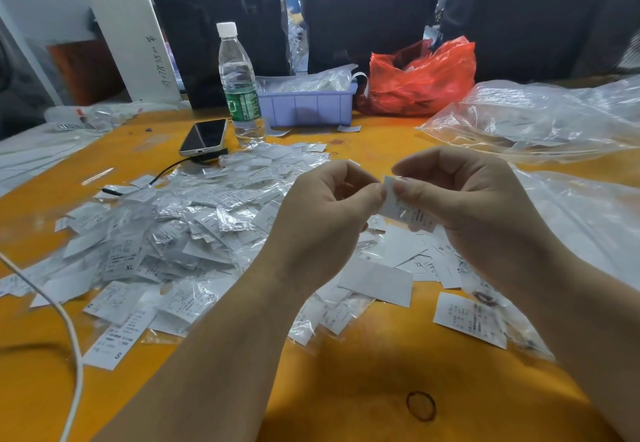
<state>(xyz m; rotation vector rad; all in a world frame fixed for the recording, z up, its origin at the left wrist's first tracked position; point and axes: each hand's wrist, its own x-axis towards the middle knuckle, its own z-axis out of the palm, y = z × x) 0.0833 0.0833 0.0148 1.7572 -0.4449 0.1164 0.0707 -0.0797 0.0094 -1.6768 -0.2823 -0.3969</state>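
We note the left hand (325, 206) and right hand (460, 206) pinching one small printed label (403, 211) by its upper edge, held above mid-tabletop (381, 355) beside the pile (194, 220) of bagged labels. Sleeving, we judge, is in hand, and next the sleeve mouth needs teasing open.

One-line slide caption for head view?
Left hand and right hand pinch a white label over a pile of bagged labels on the table.

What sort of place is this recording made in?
Probably a clothing packing or labelling workbench: a heap of size tags in clear sleeves covers the orange table, a tray holds more, and dark bagged garments stand behind. The left hand and right hand pinch one tag.
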